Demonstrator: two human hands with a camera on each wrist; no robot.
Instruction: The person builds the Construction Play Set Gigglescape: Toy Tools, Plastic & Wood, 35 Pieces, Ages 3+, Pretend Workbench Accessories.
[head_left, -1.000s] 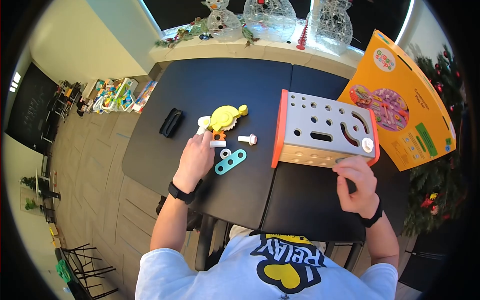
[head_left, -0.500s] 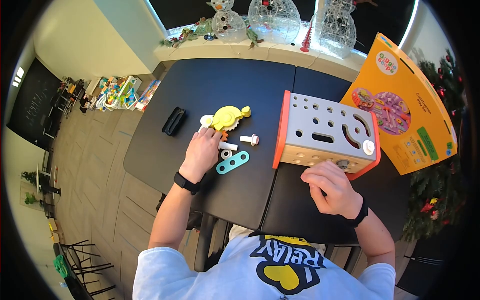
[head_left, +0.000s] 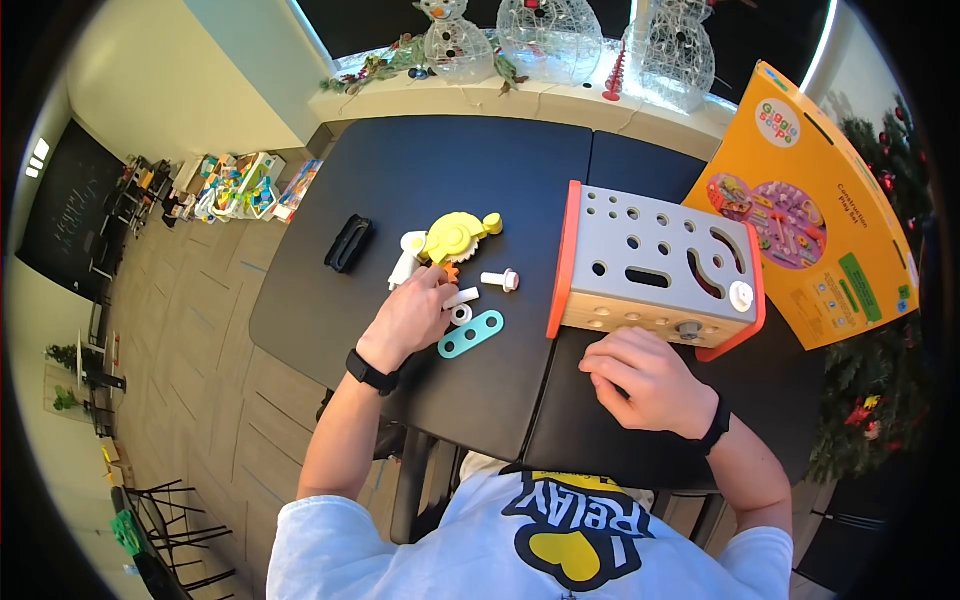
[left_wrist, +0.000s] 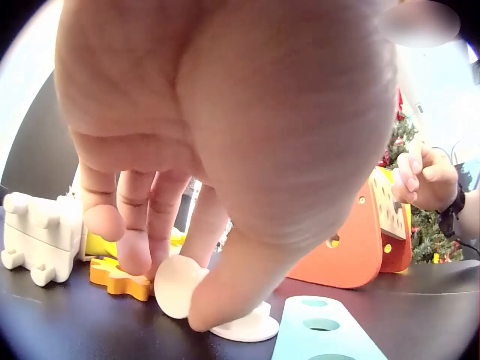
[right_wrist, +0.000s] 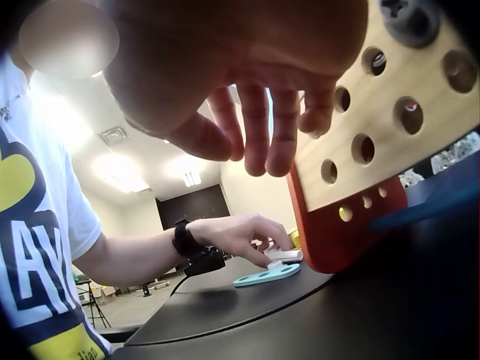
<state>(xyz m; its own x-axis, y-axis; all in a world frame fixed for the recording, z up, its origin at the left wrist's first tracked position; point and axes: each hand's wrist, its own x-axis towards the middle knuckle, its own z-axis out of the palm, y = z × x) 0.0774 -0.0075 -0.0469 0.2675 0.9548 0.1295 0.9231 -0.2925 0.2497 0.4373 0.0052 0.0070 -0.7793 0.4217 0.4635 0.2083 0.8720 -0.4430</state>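
Two digits of the left hand, thumb and forefinger, pinch a white bolt between the table's left edge and the toy box; whether it touches the tabletop, I cannot tell. Lifting well probably wants a firm, even pinch and a straight rise, clear of the orange gear and white washer beside it. The right hand's fingers curl loosely, apparently holding nothing, near the box.
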